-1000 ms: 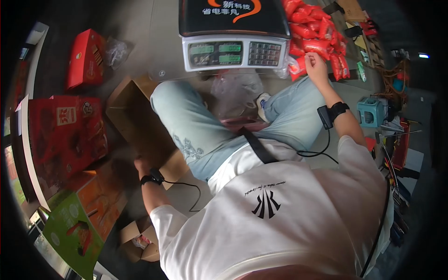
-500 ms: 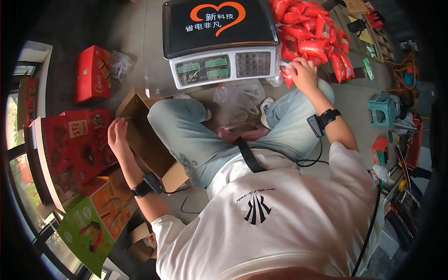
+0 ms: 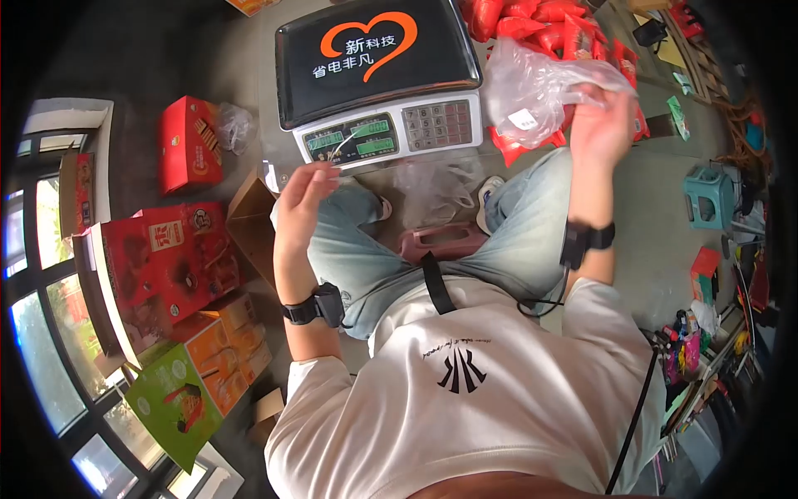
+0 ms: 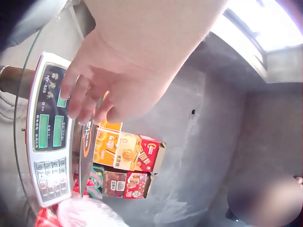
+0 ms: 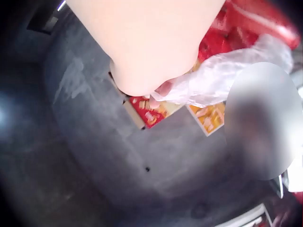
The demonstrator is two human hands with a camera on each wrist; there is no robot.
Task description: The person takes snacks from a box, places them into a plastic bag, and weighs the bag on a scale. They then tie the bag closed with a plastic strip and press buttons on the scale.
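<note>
Plastic bag (image 3: 524, 87): clear, thin and slack; the step in hand appears to be managing this bag, and a light, steady pinch should serve better than a hard tug, since film this thin probably creases or stretches.
Red packets (image 3: 569, 37): piled right of the scale, some partly covered by the bag; lifting the bag straight up before moving it sideways should keep it from catching on their corners.
Scale (image 3: 374, 66): far side, left of the bag; best to keep the loose end from brushing its keypad (image 3: 436, 125).
Right hand (image 3: 600, 129): fingers pinch the bag at its right end, above the packets.
Left hand (image 3: 301, 208): fingers loosely bent, with nothing seen in their hold; it hangs by the scale's near left corner and would help most by taking the bag's free end.
Bag's place: it extends left from the right hand toward the scale; whether it touches the scale I cannot tell. From the left hand it lies well apart, to the right and farther away.
Second bag (image 3: 436, 187): between the feet, near side of the scale, touched by neither hand.
</note>
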